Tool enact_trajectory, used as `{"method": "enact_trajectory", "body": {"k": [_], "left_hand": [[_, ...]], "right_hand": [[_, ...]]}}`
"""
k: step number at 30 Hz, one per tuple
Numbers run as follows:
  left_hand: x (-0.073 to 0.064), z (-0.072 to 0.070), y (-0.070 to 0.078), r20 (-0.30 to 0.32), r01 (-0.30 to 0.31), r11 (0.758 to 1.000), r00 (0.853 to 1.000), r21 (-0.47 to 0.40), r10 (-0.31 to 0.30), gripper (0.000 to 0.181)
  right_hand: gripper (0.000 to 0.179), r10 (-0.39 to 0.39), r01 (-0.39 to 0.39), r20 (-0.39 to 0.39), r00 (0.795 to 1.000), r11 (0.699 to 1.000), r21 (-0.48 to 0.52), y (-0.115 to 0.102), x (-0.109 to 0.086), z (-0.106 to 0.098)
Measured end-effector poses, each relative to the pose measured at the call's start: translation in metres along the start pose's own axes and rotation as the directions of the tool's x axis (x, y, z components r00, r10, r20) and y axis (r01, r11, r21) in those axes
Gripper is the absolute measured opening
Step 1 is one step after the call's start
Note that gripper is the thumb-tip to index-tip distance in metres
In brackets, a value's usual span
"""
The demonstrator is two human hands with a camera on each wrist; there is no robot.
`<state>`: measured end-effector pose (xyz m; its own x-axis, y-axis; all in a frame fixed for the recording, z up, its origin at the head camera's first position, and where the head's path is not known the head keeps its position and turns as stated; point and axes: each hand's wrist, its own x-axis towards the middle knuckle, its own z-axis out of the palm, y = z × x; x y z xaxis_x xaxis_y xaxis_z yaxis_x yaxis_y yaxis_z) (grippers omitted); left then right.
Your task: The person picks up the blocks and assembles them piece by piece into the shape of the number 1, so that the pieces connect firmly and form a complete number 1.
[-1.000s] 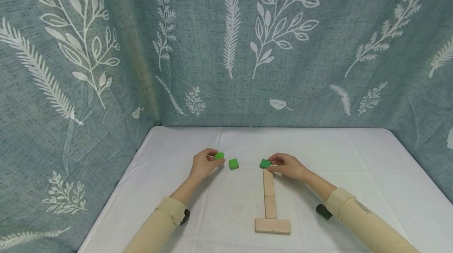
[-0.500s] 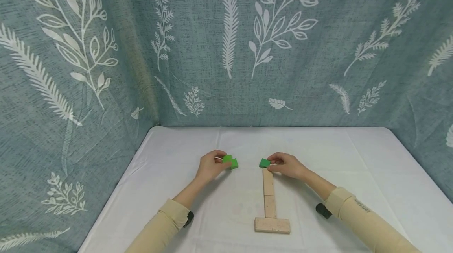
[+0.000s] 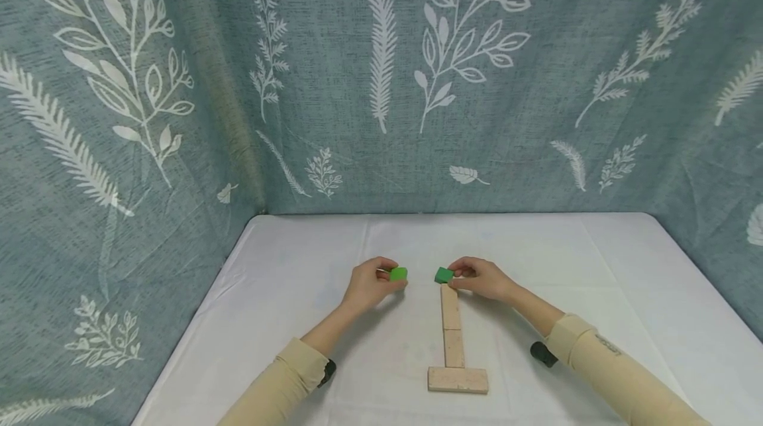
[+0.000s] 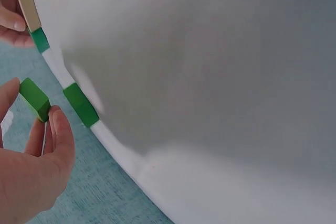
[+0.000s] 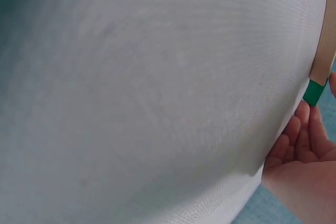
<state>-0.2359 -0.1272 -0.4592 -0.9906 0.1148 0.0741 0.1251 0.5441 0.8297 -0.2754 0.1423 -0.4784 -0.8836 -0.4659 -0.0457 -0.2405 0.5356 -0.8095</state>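
My left hand (image 3: 371,288) pinches a light green block (image 3: 399,273) between thumb and fingers, held above the table in the left wrist view. A second green block (image 4: 81,104) lies on the cloth below it; in the head view the held block and hand cover it. To the right, my right hand (image 3: 484,279) has its fingertips and thumb on a darker green block (image 3: 444,274). That block sits at the far end of a line of two wooden planks, the far plank (image 3: 451,307) and the near plank (image 3: 454,348). A third wooden plank (image 3: 457,379) lies crosswise at the near end.
A white cloth (image 3: 536,247) covers the table. Blue-green patterned curtains (image 3: 357,167) hang behind it and along the sides. Dark wrist devices, such as the right one (image 3: 543,354), sit under both cuffs.
My left hand has moved right with its light green block, until it is over the other light green block. The right hand and the wooden planks have stayed in place.
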Motion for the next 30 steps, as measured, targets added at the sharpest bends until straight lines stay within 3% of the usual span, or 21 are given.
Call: {"method": "enact_trajectory", "body": {"k": [17,30], "left_hand": [[0.007,0.022,0.007,0.078,-0.091,0.995,0.993,0.046,0.088,0.035],[0.01,0.032,0.013,0.114,-0.089,0.992,0.99,0.089,0.078,0.033]], "right_hand": [[0.035,0.018,-0.019,-0.018,1.0,0.999,-0.04,0.003,0.003,0.002],[0.035,0.027,-0.028,-0.021,0.999,0.999,-0.047,0.002,0.002,0.002]]}}
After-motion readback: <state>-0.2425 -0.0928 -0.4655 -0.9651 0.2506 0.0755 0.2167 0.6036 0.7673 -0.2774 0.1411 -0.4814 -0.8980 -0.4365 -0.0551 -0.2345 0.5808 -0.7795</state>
